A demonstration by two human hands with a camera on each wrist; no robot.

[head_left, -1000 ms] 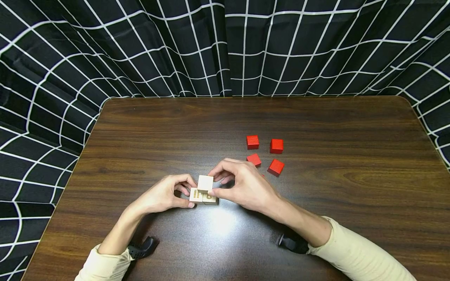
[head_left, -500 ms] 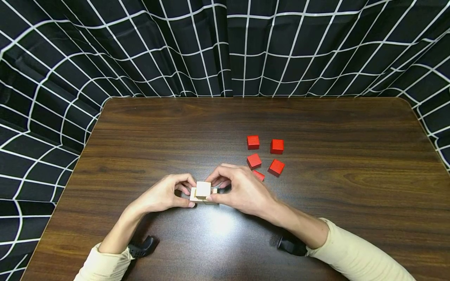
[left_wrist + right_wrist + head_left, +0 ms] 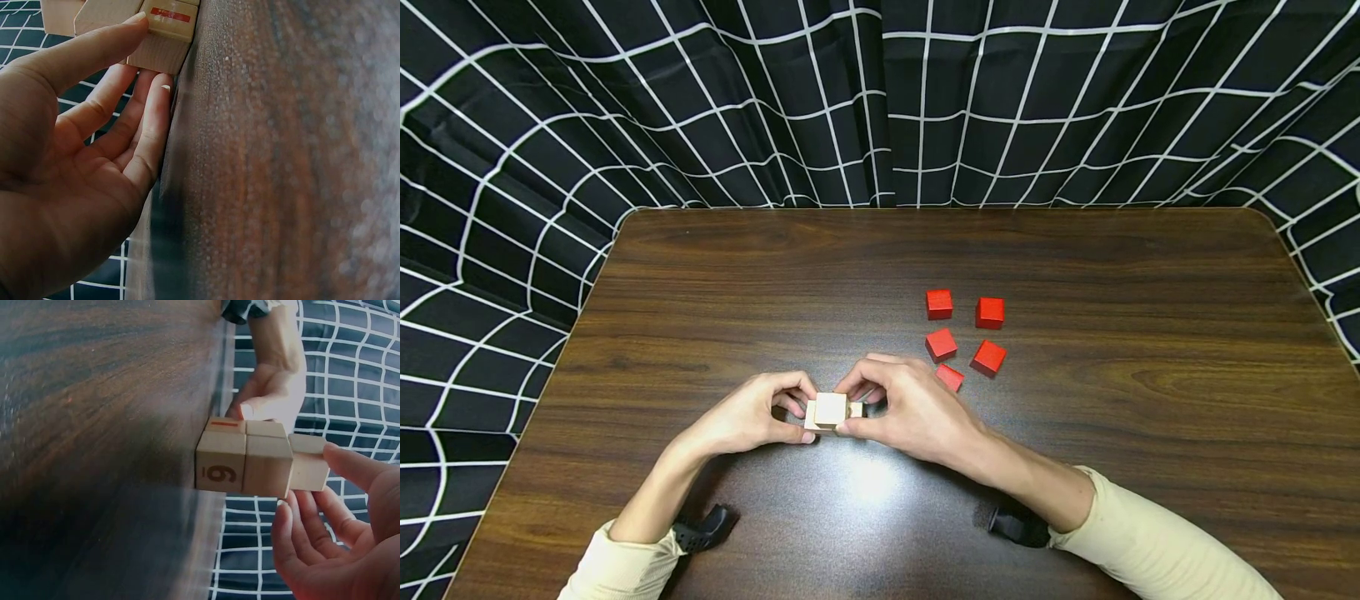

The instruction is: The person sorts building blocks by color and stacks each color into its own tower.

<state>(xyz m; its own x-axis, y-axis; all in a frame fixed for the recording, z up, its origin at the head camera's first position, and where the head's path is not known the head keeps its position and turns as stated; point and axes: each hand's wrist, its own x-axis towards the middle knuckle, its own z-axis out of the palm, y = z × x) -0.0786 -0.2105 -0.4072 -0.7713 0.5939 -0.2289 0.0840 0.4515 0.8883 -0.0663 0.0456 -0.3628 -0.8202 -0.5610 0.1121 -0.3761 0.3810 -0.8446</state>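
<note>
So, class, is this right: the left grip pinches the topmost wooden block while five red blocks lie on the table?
Not quite: it is the right grip that pinches the topmost wooden block, as the head view shows. Five red blocks do lie on the table.

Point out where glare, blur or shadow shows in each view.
Head view: a white glare patch on the tabletop, below the wooden blocks in the picture; left wrist view: the tabletop blurs toward the right edge, while the left hand looks sharper; right wrist view: the tabletop is darkest toward the lower left.
</note>
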